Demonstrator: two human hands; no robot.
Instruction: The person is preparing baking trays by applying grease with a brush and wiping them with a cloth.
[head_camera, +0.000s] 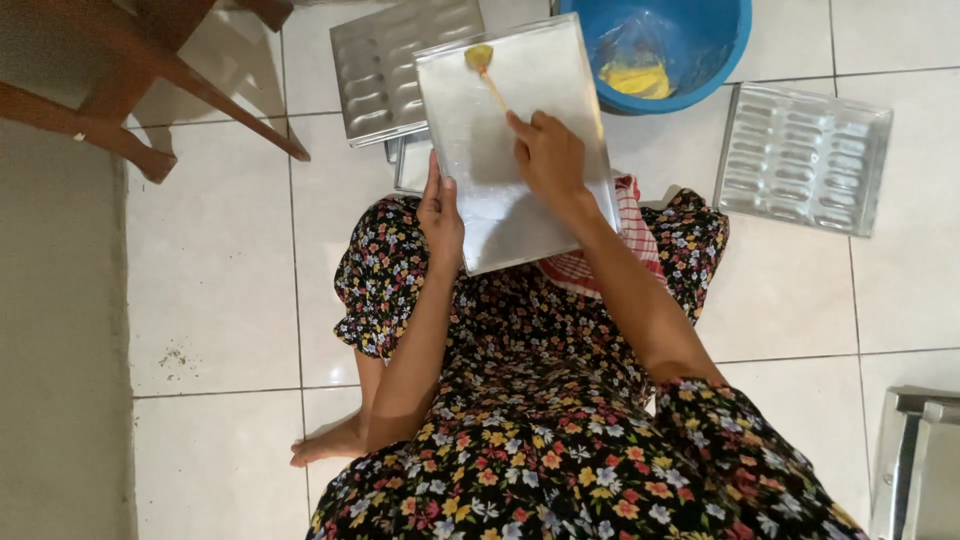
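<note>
Flat metal baking tray (540, 190) rests tilted on the person's lap, over a floral dress (540, 420) and a red-and-white checked cloth (600, 265). Tray sits between the two hands: left hand (441, 215) on its left edge, right hand (548, 155) on top of its middle. Tray surface plain, silver-grey, rectangular, low rim, a dull sheen across the near half.

Left hand closed around the tray's edge, thumb on top, fingers underneath and hidden. Right hand pinched tight on a thin wooden-handled brush (485, 72); the yellowish brush head touches the tray near its far edge.

Outward: moulded metal trays with oblong hollows lie on the white tile floor (210, 260), one behind the flat tray (395, 65), one to the right (803, 157). Blue basin (700, 60) beyond, yellow matter inside. Wooden furniture legs (130, 90) at upper left.
</note>
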